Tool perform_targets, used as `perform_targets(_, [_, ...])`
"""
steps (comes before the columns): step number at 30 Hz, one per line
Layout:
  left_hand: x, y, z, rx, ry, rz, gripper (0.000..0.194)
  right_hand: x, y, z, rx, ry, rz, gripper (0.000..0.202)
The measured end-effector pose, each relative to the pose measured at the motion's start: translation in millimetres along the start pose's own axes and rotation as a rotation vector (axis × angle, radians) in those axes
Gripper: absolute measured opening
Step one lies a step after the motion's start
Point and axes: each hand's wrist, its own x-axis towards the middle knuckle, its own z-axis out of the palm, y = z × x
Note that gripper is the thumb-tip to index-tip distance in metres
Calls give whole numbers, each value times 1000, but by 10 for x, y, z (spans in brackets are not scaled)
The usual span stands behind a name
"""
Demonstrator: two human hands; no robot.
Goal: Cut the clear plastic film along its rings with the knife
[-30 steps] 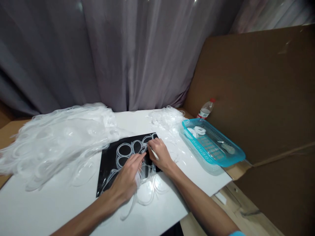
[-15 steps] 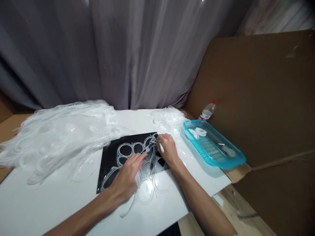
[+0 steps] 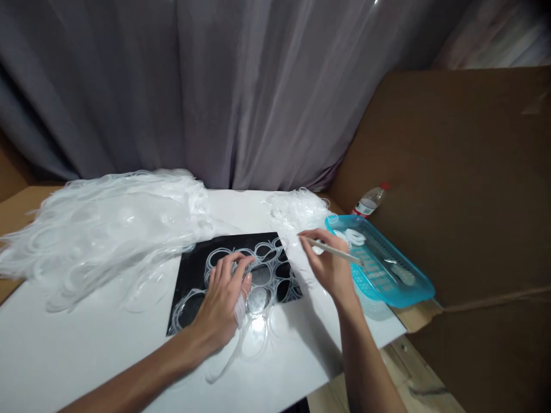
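A black sheet (image 3: 192,269) lies on the white table, with a lattice of whitish looped strands (image 3: 272,276) over it and past its near edge. My left hand (image 3: 226,295) rests flat on the loops, fingers stretched out. A bundle of white strands (image 3: 240,312) shows beside its palm and trails toward me; whether the palm grips it is hidden. To the right of the sheet, my right hand (image 3: 328,261) is raised, its fingers closed around a thin off-white stick (image 3: 338,253) that slants across the hand. A fine pale strand runs from the loops toward these fingers.
A large heap of white translucent loops (image 3: 124,223) covers the left back. A smaller heap (image 3: 297,209) lies at the back. The blue basket (image 3: 402,295) holds white coils and stands at the right, near a red-capped bottle (image 3: 369,202). Cardboard (image 3: 465,189) rises on the right.
My right hand has moved right, off the loops, with the stick, toward the basket. My left hand has spread its fingers flatter on the sheet. The view has shifted slightly.
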Motion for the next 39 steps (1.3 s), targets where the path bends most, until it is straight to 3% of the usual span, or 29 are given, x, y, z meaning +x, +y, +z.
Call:
perform_targets(4, [-1,7,-9,-63,62,15,52,-151,-413,179,295,-409,-25,18])
perform_targets(7, [-1,-19,-26,-154,47,55,48,-209,-590,192,387,-607,-131,12])
perform_targets(10, [9,-32,-40,-241,60,11,25,-185,-669,139,410,-674,-161,9])
perform_targets(13, [12,-27,-49,-408,182,-52,25,-90,-656,145,473,-673,-120,8])
perform_targets(16, [-32,-33,-88,-599,345,-60,24,40,-537,298,545,-647,-29,12])
perform_targets(19, [-136,-94,-184,-670,384,-44,24,154,-341,551,516,-687,29,13])
perform_targets(22, [-240,-186,-313,-634,319,-129,30,200,-164,755,503,-829,48,14])
perform_targets(25, [-270,-221,-419,-520,141,-194,36,149,-80,824,546,-968,78,19])
perform_targets(27, [-248,-199,-454,-431,23,-182,36,81,-71,814,569,-990,98,19])
perform_targets(33, [-219,-148,-396,38,-103,139,35,-114,-67,842,533,-991,158,17])
perform_targets(39, [-318,-208,-256,244,-224,221,35,-235,-2,973,565,-979,261,22])
